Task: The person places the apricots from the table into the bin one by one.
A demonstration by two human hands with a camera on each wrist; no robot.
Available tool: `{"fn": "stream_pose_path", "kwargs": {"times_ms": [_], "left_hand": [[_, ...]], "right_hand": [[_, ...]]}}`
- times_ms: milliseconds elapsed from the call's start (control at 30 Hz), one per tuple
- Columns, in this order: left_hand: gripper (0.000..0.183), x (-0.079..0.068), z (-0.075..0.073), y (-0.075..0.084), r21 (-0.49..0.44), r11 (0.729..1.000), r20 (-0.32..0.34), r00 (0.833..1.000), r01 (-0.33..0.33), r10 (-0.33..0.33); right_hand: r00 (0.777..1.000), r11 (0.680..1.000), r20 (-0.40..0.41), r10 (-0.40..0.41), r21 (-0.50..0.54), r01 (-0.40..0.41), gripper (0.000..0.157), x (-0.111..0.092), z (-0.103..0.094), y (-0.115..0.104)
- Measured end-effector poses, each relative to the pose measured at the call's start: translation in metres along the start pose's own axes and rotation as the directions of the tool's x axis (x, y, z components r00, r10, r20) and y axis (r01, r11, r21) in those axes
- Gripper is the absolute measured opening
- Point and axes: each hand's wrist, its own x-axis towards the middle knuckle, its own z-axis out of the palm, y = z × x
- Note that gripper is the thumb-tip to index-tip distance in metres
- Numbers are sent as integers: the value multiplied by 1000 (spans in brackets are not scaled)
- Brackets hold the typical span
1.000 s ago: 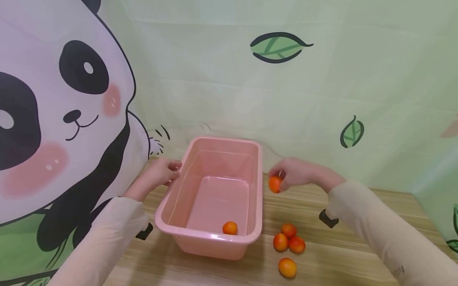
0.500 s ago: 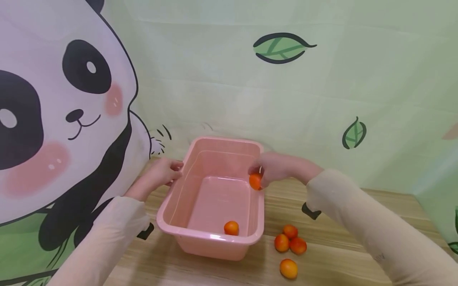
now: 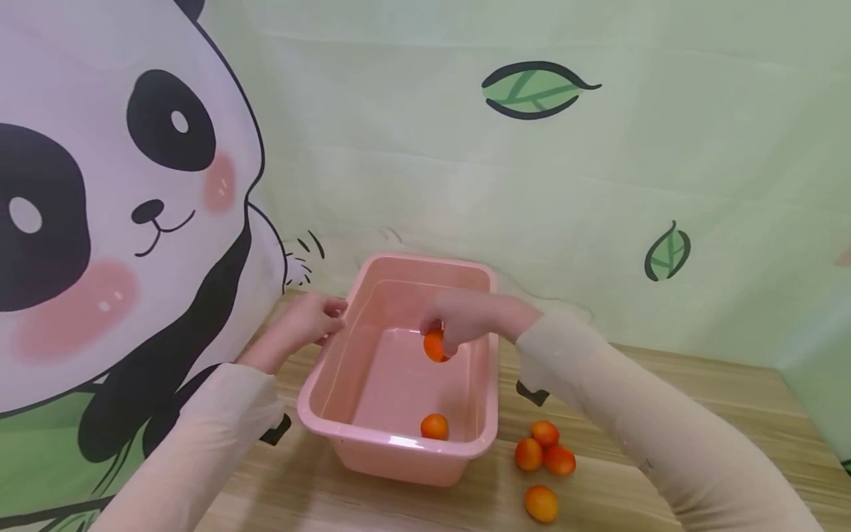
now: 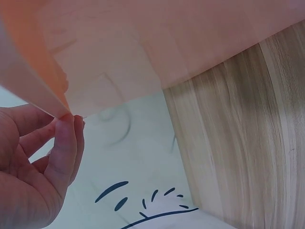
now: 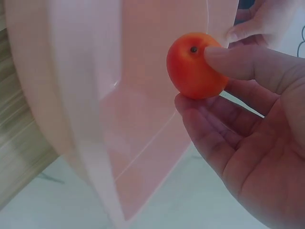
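Note:
A pink plastic basin (image 3: 392,462) stands on the wooden table. My left hand (image 3: 309,321) pinches its left rim between thumb and fingers, as the left wrist view also shows. Over the inside of the basin, my right hand (image 3: 465,316) holds a small round orange-red fruit (image 5: 196,66) with a dark dot at its stem end. Thumb and fingertips grip it from opposite sides, above the basin floor. Another orange fruit (image 3: 434,426) lies on the basin floor near the front wall.
Right of the basin, several more fruits lie on the table (image 3: 638,414): three touching in a cluster (image 3: 529,454) and one yellower fruit (image 3: 541,504) nearer me. Behind hangs a pale green cloth (image 3: 399,133) printed with a panda and leaves.
My right hand has carried its fruit leftward, from beside the basin, across the right rim and over the inside. My left hand keeps its grip on the rim. The view has shifted slightly.

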Motion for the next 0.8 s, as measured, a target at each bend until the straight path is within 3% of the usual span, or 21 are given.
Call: {"fn": "stream_pose_path", "kwargs": {"times_ms": [400,633,800], "left_hand": [[41,2,1,0,-19,1000,1,1000,-16,16],[42,3,-1,-2,-21,999,-2,1000,-29,29],[41,3,0,-1,-28,999,-6,1000,-24,24]], "right_hand": [[997,994,13,78,71,-79,26,25,9,-17],[994,968,13,111,226,-111,24,36,18,-16],[989,971,29,144,187,-147,27,50,27,-15]]}}
